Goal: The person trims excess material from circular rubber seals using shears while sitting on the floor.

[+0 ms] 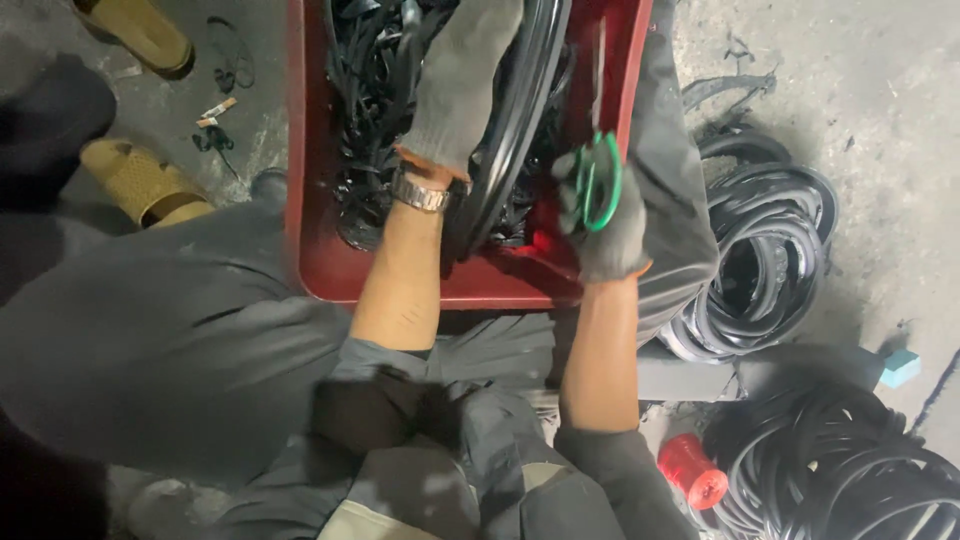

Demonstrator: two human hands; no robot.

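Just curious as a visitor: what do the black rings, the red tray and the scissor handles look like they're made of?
Black rings: probably rubber, matte with a dull sheen, bending in loose coils.
Red tray: likely moulded plastic, smooth and glossy, with rounded rim.
Scissors in the right hand: green handles look like shiny plastic; the blade looks like metal, though blurred.
Left hand: grey knitted fabric glove.

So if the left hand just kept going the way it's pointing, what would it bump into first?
Probably the heap of black rubber strips in the red tub. The gloved left hand points up the picture, already on the black rubber ring; depth is unclear.
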